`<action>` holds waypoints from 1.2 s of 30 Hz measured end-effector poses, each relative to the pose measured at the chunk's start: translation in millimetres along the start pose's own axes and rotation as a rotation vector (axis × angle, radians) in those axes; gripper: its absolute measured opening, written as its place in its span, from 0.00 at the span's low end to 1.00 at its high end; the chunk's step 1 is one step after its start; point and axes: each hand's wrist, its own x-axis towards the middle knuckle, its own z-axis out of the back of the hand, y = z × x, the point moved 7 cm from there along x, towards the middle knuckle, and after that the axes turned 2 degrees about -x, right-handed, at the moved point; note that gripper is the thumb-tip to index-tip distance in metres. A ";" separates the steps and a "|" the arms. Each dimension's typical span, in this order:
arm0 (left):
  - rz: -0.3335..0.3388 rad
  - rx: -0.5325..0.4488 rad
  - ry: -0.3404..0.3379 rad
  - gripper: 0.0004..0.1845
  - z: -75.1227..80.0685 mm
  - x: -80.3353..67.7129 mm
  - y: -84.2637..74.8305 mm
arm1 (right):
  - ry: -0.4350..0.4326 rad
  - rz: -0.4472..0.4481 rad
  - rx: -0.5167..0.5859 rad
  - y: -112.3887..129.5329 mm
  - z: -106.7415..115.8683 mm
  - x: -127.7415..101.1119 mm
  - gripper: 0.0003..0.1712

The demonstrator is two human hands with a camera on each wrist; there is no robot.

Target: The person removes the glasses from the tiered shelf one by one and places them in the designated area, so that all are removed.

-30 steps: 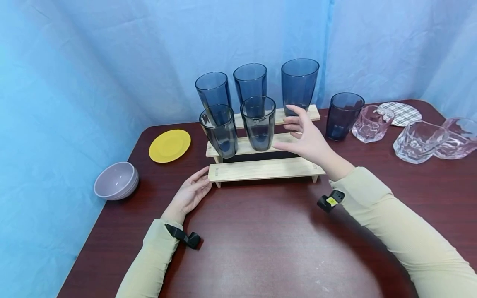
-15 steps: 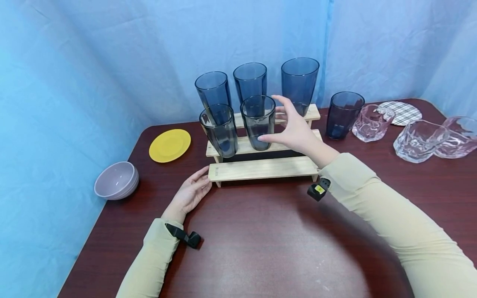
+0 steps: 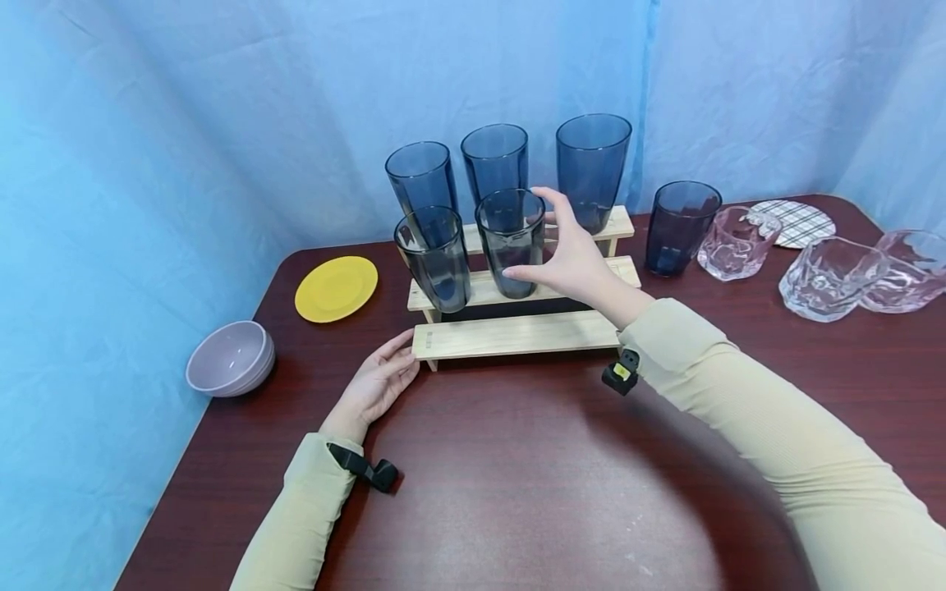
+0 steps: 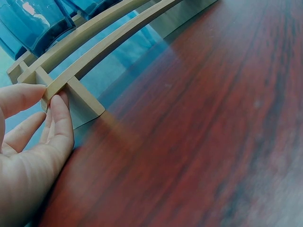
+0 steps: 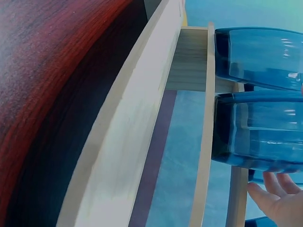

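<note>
A three-step wooden rack (image 3: 521, 332) stands on the table. Two dark glass tumblers share its middle step, and three more stand on the top step. My right hand (image 3: 572, 258) is curled around the right-hand tumbler (image 3: 510, 238) of the middle step, thumb at the front, fingers behind its right side. In the right wrist view fingertips (image 5: 272, 182) meet the tumbler's side (image 5: 265, 130); it still stands on the step. My left hand (image 3: 377, 382) pinches the left end of the lowest step, thumb on top and fingers below, as the left wrist view shows (image 4: 52, 109).
Right of the rack stand another dark tumbler (image 3: 680, 230), a pink glass (image 3: 735, 250), a clear glass (image 3: 824, 283) and a second pinkish glass (image 3: 912, 279), with a checked round mat (image 3: 798, 224) behind. Left are a yellow plate (image 3: 336, 289) and lilac bowls (image 3: 231, 359). Blue curtains hang behind.
My right hand has moved left from beside the middle-step tumbler to close around it. My left hand has stayed at the rack's end.
</note>
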 end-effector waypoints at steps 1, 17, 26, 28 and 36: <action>0.000 0.000 0.001 0.31 0.0 0.1 -0.1 | 0.000 -0.001 0.002 -0.3 0.0 0.1 0.59; -0.002 0.017 -0.002 0.31 0.6 1.7 -0.4 | -0.002 -0.014 0.066 -6.3 -2.5 1.9 0.57; -0.005 0.004 0.007 0.32 0.9 -1.0 -0.4 | -0.030 -0.021 0.059 -5.4 -2.4 -0.8 0.56; -0.008 0.008 0.014 0.33 0.4 -1.1 -0.6 | -0.043 -0.025 0.054 -5.8 -1.5 -1.7 0.56; -0.016 0.014 0.018 0.32 -0.4 -0.9 -1.0 | -0.088 -0.017 0.080 -5.7 2.1 -7.5 0.57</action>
